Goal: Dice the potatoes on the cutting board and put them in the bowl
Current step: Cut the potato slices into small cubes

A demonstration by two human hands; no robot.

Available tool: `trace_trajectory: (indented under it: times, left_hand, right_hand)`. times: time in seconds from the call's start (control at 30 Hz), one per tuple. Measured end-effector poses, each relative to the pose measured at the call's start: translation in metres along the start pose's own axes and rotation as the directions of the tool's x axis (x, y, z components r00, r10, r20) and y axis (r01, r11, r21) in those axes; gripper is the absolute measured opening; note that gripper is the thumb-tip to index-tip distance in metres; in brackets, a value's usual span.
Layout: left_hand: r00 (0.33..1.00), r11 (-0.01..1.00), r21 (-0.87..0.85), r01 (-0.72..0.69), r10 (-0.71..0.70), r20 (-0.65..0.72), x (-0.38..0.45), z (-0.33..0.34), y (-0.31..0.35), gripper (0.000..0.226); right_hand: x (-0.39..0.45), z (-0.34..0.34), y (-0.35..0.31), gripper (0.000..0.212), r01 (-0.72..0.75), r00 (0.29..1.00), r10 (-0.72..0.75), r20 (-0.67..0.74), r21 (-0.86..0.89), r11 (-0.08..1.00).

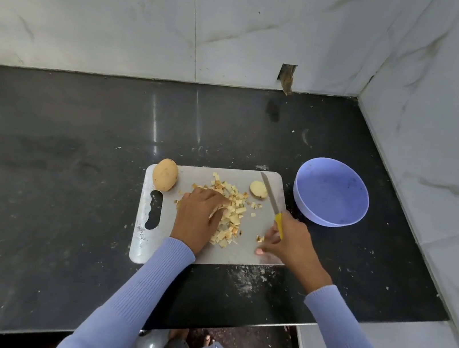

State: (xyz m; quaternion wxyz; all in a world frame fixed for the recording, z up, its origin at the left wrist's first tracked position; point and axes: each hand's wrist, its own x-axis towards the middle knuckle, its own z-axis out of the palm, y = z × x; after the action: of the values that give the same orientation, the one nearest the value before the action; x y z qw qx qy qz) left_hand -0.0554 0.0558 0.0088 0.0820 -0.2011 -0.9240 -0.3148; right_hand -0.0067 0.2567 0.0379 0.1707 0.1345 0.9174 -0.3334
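**Diced potato being gathered on a steel cutting board**

A person in pale blue ribbed sleeves is standing at a dark stone countertop set into a corner of marbled white wall tiles. A metal cutting board is lying near the counter's front edge, its handle slot at the left end. A whole unpeeled potato is sitting at the board's far left corner. The left hand is resting palm down over the pile of diced potato at the board's middle, fingers curving loosely around the cubes on that side. A cut potato half is lying near the board's far right corner, just beside the blade. The right hand is gripping the yellow handle of a knife over the board's right edge, blade pointing away, while its lower fingers are reaching toward a few stray cubes. A lavender bowl is sitting on the counter just beyond the board's right edge, with no potato in it.
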Motion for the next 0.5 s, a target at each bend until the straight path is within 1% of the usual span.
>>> trace_trajectory:
  times: [0.07,0.17,0.23,0.3,0.37,0.43,0.5]
  left_hand:
    - [0.999,0.998,0.043,-0.044,0.043,0.03,0.001,0.001,0.001,0.022]
    - [0.994,0.988,0.116,-0.098,0.09,0.069,0.003,0.005,0.005,0.027]
    - [0.993,0.983,0.155,-0.104,0.093,0.077,0.003,0.008,0.008,0.026]
    - [0.994,0.98,0.177,-0.088,0.076,0.074,0.003,0.012,0.01,0.023]
    - [0.997,0.981,0.188,-0.056,0.044,0.067,0.004,0.015,0.011,0.02]
    - [0.998,0.983,0.181,-0.018,0.008,0.054,0.005,0.016,0.012,0.018]
    - [0.999,0.986,0.168,-0.003,-0.004,0.037,0.006,0.015,0.012,0.016]
  right_hand:
    - [0.006,0.012,-0.009,0.05,0.035,0.998,-0.034,-0.049,0.03,0.999]
    - [0.018,0.025,-0.026,0.033,0.139,0.976,-0.114,-0.183,0.127,0.982]
    - [0.024,0.025,-0.032,0.026,0.201,0.955,-0.158,-0.253,0.155,0.967]
    - [0.026,0.02,-0.032,0.019,0.225,0.926,-0.167,-0.338,0.141,0.964]
    - [0.027,0.015,-0.027,0.013,0.198,0.902,-0.134,-0.409,0.118,0.973]
    - [0.031,0.012,-0.021,0.01,0.134,0.889,-0.081,-0.451,0.087,0.987]
    - [0.038,0.009,-0.019,0.018,0.063,0.879,-0.041,-0.476,0.03,0.998]
